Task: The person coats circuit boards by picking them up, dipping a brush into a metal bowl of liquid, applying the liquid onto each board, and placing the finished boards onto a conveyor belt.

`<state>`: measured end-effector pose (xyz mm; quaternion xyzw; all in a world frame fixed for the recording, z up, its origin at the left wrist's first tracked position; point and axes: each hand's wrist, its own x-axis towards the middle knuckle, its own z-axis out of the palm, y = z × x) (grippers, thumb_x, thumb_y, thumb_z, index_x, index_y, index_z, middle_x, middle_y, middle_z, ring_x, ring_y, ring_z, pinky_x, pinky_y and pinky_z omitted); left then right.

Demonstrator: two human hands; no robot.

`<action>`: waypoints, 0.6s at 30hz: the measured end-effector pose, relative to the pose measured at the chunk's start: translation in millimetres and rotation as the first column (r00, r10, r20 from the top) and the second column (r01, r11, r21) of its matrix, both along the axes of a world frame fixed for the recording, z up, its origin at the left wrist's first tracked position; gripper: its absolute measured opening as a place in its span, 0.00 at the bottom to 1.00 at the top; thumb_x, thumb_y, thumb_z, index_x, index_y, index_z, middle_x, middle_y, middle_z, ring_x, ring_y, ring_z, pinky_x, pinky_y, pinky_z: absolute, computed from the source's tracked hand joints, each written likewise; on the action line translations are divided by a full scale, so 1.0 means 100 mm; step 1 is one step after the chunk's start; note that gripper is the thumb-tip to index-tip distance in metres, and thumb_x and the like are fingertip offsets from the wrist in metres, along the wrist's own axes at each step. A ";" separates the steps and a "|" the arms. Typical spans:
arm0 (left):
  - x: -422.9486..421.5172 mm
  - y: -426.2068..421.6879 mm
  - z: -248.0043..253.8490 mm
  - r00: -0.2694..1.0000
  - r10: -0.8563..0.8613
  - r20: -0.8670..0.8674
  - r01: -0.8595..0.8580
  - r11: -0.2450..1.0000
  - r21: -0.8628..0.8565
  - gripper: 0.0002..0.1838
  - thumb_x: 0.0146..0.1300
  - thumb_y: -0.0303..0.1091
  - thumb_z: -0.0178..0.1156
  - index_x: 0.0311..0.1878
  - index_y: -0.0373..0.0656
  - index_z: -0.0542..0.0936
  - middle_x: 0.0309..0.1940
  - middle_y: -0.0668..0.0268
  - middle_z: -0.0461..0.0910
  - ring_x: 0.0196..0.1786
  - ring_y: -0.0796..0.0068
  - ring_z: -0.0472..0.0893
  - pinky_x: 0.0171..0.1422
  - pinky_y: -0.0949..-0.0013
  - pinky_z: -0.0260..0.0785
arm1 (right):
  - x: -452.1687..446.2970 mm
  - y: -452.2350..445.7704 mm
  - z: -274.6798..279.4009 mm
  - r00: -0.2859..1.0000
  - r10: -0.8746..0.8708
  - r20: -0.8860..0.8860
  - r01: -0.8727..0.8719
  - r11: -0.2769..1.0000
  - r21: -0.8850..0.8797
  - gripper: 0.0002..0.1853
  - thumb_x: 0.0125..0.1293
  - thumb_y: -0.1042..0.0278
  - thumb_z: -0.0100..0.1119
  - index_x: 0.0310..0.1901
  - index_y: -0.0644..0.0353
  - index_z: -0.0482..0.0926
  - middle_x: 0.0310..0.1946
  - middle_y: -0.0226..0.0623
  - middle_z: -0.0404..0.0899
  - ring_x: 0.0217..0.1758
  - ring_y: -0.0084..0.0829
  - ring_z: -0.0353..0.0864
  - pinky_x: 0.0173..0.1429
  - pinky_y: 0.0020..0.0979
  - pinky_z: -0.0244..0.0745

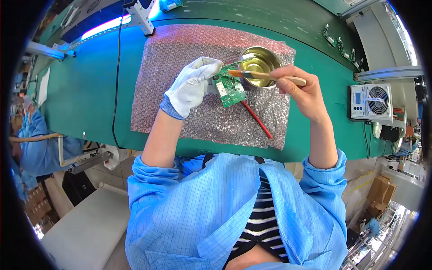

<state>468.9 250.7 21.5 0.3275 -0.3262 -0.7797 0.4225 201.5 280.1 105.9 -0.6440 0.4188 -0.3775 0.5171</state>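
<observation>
My left hand [191, 85], in a white glove, pinches a green circuit board [232, 93] at its upper left edge. The board is held tilted above the bubble wrap [202, 119]. In my bare right hand [302, 92] is a brush [256, 75] with a wooden handle, gripped between thumb and fingers. Its dark-tipped bristles point left and lie at the board's upper edge; whether they touch cannot be made out. Behind the brush stands a round metal cup [273, 56] containing clear yellowish liquid. A red stick-like tool [258, 120] extends from below the board toward the lower right.
The bubble wrap lies on a green tabletop [92, 96]. A black cable [118, 85] crosses at left, near a metal frame with a bright blue-violet light. A white fan unit [371, 102] stands at right. Several circuit boards [344, 49] lie on the far-right green surface. Another person [33, 139] sits at far left.
</observation>
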 end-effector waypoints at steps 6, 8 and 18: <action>-0.06 0.00 0.09 0.993 -0.023 0.118 0.031 0.997 -0.069 0.17 0.64 0.41 0.60 0.51 0.41 0.74 0.45 0.66 0.76 0.49 0.72 0.78 0.51 0.64 0.76 | 0.01 -0.04 -0.10 0.995 0.075 -0.059 -0.080 0.993 -0.091 0.11 0.66 0.66 0.60 0.45 0.64 0.81 0.35 0.27 0.77 0.34 0.16 0.71 0.38 0.20 0.68; -0.06 0.01 0.12 0.989 -0.032 0.145 0.045 0.995 -0.091 0.17 0.63 0.41 0.62 0.49 0.40 0.75 0.44 0.66 0.77 0.49 0.73 0.78 0.50 0.66 0.76 | 0.02 -0.05 -0.12 0.994 0.065 -0.093 -0.073 0.993 -0.091 0.11 0.66 0.66 0.60 0.45 0.63 0.81 0.34 0.27 0.77 0.34 0.16 0.71 0.37 0.20 0.68; -0.15 0.07 0.20 0.979 0.059 0.193 -0.028 0.987 -0.161 0.17 0.61 0.41 0.64 0.47 0.40 0.76 0.39 0.66 0.79 0.41 0.76 0.80 0.42 0.69 0.77 | 0.14 0.06 -0.16 0.963 -0.153 -0.221 0.122 0.982 -0.147 0.11 0.68 0.62 0.56 0.43 0.60 0.80 0.24 0.26 0.75 0.26 0.15 0.71 0.30 0.19 0.65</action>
